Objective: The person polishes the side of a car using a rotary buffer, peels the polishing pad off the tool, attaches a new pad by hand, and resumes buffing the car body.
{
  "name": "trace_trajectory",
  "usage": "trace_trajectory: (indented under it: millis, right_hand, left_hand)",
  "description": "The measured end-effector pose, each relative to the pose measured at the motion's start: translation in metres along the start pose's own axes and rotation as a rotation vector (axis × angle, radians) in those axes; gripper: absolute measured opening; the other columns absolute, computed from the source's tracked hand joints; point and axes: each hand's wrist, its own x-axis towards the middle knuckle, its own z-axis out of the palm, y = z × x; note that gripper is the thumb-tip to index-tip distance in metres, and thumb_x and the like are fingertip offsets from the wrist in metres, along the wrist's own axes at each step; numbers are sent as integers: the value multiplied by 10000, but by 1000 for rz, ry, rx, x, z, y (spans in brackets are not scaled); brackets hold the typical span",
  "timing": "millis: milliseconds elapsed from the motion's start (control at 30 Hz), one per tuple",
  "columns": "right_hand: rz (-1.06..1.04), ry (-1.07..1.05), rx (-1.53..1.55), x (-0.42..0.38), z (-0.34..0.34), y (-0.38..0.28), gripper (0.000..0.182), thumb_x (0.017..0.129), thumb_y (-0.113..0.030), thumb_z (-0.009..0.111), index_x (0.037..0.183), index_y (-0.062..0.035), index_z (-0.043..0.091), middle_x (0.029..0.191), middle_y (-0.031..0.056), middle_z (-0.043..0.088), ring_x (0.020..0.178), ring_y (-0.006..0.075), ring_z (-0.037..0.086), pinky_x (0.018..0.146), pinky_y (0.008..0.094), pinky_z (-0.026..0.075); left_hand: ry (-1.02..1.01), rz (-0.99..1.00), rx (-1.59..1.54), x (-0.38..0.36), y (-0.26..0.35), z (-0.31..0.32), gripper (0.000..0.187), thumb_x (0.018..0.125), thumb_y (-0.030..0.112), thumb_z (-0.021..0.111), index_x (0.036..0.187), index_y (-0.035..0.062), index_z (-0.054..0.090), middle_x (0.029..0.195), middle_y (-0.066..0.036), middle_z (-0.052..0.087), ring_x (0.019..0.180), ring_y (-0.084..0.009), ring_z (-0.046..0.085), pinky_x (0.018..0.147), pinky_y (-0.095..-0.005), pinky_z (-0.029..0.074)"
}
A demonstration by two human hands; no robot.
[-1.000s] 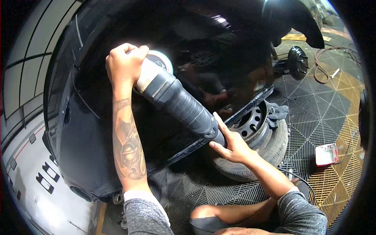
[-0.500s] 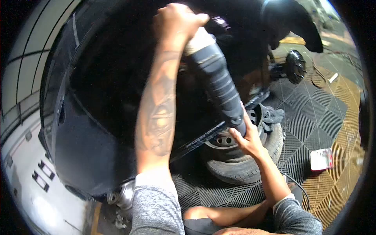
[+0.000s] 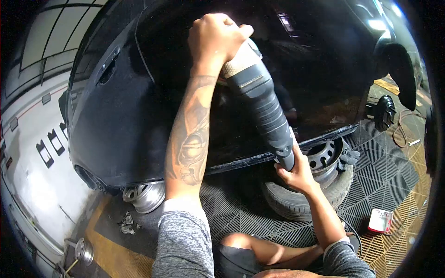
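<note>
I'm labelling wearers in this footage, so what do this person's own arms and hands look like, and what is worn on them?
Both hands are bare, with no gloves, rings or watch visible. The left hand tops a forearm covered in a large dark tattoo. The right hand has a forearm with no markings visible. Both arms wear heathered grey sleeves pushed up toward the elbows, with a lighter band at the left cuff.

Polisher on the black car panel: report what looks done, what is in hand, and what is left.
Done, by the look: the black panel right of the tool is glossy and mirrors the lights. In hand: the left hand presses the polisher head high on the panel, and the right hand holds its tail. Left, probably: the duller rear panel beside the left forearm, though glare makes this uncertain.
</note>
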Motion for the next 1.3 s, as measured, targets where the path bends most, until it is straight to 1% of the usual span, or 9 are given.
trace_trajectory:
  millis: [133, 200, 300, 500, 533, 667, 700, 1000, 1300]
  right_hand:
    - [18, -116, 21, 21, 38, -14, 1089, 730, -36, 673, 1638, -146, 81, 1247, 285, 659, 1084, 440, 680, 961, 407, 524]
    - [-65, -135, -52, 33, 57, -22, 1105, 723, -32, 674, 1637, -145, 64, 1220, 289, 667, 1072, 442, 681, 939, 419, 535]
    - [-58, -212, -28, 46, 86, -26, 1133, 715, -27, 685, 1640, -175, 47, 1005, 283, 704, 708, 390, 707, 737, 431, 575]
    - [-74, -328, -30, 56, 115, -36, 1117, 719, -38, 684, 1636, -160, 58, 882, 300, 687, 755, 430, 705, 732, 465, 571]
    - [-33, -354, -23, 52, 116, -37, 1091, 731, -19, 664, 1637, -139, 67, 892, 271, 697, 705, 378, 702, 736, 399, 558]
    - [40, -351, -1, 28, 111, -27, 1072, 743, 2, 643, 1639, -115, 66, 881, 229, 704, 682, 305, 709, 750, 322, 545]
    - [48, -345, 52, 24, 106, -22, 1096, 723, -42, 672, 1634, -127, 68, 991, 303, 692, 784, 434, 708, 764, 452, 573]
    - [133, -233, 8, -3, 33, -11, 1094, 725, -55, 670, 1637, -138, 71, 1021, 301, 696, 785, 429, 712, 788, 432, 564]
    - [79, -55, -20, -21, -33, 12, 1110, 710, -64, 674, 1641, -164, 79, 1166, 256, 696, 761, 386, 720, 830, 406, 559]
  left_hand:
    - [49, -6, 21, -1, -63, -43, 366, 708, 432, 773, 814, 82, 788, 770, -139, 751, 740, -274, 746, 720, -361, 572]
    - [75, -19, 36, -2, -93, -65, 355, 732, 415, 773, 828, 74, 787, 765, -128, 749, 717, -248, 734, 701, -353, 559]
    - [95, -53, 49, -9, -139, -96, 320, 773, 350, 764, 851, 41, 780, 762, -102, 749, 703, -169, 700, 694, -326, 536]
    - [143, -180, 33, -43, -188, -133, 250, 806, 246, 753, 821, -3, 747, 715, -60, 712, 695, -110, 642, 679, -284, 492]
    - [138, -191, 34, -48, -188, -134, 239, 808, 231, 752, 816, -7, 742, 718, -58, 713, 698, -107, 642, 679, -283, 489]
    - [103, -146, 38, -61, -167, -120, 240, 819, 213, 747, 815, -26, 728, 726, -65, 716, 691, -107, 642, 679, -279, 487]
    - [81, -126, -3, -62, -161, -114, 239, 825, 213, 742, 815, -25, 726, 723, -69, 716, 686, -113, 645, 680, -285, 494]
    - [23, -34, -45, -43, -73, -48, 256, 812, 250, 748, 793, -4, 725, 702, -89, 713, 661, -130, 657, 664, -305, 506]
    - [-60, 30, 13, -16, 24, 21, 297, 751, 320, 757, 807, 28, 753, 753, -151, 735, 699, -258, 726, 703, -359, 554]
